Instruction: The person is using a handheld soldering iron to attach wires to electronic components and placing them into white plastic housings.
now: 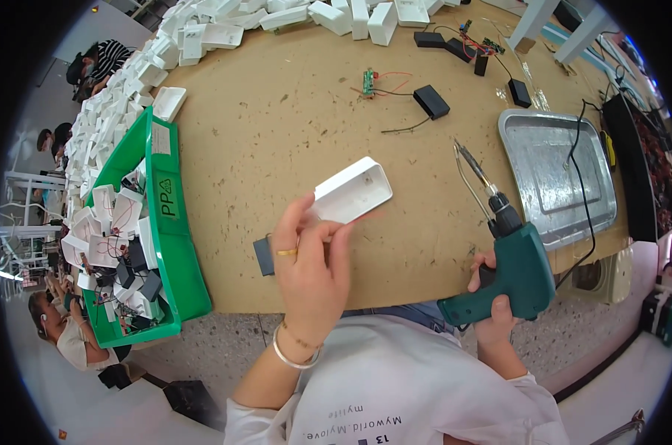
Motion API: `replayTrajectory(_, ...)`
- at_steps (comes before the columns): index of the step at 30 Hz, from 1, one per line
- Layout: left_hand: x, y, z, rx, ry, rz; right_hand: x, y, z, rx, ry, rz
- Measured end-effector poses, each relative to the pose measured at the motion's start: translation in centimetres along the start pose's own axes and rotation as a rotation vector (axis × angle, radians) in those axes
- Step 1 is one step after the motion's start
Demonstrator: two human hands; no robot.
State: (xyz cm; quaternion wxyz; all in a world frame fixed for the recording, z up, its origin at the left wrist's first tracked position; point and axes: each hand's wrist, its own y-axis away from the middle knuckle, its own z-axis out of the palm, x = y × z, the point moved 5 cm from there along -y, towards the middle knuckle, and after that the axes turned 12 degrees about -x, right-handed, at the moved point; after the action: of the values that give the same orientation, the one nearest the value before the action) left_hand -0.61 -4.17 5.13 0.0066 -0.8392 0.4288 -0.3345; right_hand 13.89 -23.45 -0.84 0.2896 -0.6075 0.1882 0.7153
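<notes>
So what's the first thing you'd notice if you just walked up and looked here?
Probably the green pistol-shaped soldering gun in the right hand, near the table's front edge, tip pointing away. Next, the open white plastic case the left hand holds up over the middle of the brown table. On the left sits a bright green bin full of white cases and wires, with more white cases heaped along the far edge.

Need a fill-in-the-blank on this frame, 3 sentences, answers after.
1. The left hand holds a white ____.
2. The right hand grips a ____ soldering gun.
3. The bin at the left is ____.
Answers: shell; green; green
</notes>
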Motion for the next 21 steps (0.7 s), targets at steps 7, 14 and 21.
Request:
replayTrajectory(7, -1.5, -1.3, 4.0, 0.064, -0.089, 0.026, 0.0, 0.1, 0.2, 0.032, 0.03, -0.043)
replayTrajectory(14, -2.0, -1.4, 4.4, 0.009, 0.032, 0.02, 0.1, 1.2, 1.3, -0.061, -0.008, 0.081)
replayTrajectory(21, -2.0, -1.4, 4.3, 0.004, 0.024, 0.043, 0.5, 1.3, 2.7, -0.137, 0.09, 0.208)
